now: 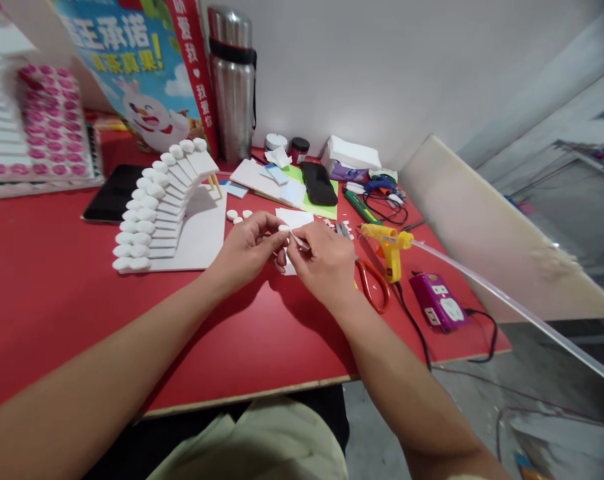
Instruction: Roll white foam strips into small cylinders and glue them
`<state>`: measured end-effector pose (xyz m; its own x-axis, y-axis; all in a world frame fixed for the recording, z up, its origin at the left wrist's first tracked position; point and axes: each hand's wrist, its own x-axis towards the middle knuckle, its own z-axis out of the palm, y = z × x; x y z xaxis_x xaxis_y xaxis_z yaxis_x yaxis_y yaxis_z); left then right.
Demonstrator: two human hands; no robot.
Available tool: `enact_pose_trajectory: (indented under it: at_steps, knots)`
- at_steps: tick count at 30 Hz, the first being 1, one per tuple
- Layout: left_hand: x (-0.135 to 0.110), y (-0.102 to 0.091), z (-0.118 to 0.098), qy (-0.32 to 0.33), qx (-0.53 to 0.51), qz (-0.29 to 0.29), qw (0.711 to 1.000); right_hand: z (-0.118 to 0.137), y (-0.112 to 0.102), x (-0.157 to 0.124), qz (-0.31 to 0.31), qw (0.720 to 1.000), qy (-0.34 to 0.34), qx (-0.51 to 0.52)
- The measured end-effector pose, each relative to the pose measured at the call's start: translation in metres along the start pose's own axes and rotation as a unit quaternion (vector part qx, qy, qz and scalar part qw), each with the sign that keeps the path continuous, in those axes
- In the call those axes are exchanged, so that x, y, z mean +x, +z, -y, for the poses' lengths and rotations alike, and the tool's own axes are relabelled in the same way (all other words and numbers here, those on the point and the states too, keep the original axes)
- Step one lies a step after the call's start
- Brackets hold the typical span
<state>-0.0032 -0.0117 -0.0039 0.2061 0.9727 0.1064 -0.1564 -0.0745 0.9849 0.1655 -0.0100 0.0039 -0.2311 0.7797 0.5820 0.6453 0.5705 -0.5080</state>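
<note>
Between the fingertips of my left hand (255, 243) is a small white oval piece (284, 228), pinched just above the table. My right hand (327, 257) pinches a small white strip (300, 243) close against that oval piece; whether the two touch I cannot tell. To the left stands a curved white model staircase (169, 213) on a white board, with white oval pieces lining its outer edge. Several loose white oval pieces (238, 217) lie by my left hand. Under my hands is a sheet of white paper (295, 217), partly covered.
A yellow glue gun (389, 247) with a long clear glue stick is right of my hand, near orange-handled scissors (375, 287) and a purple power socket (438, 301). A phone (319, 183), tissue pack (352, 159) and steel thermos (232, 87) stand or lie behind.
</note>
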Motion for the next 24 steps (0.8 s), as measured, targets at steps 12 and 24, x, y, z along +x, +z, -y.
enact_pose_trajectory:
  at_steps: [12,24]
  knots:
    - [0.003,-0.008,-0.006,0.035,0.063,0.017,0.997,-0.014,-0.004,0.014,0.146,0.785,0.378,0.468]
    - [0.003,-0.007,-0.006,0.024,0.064,-0.009,0.998,-0.009,-0.009,0.011,0.151,0.781,0.349,0.496]
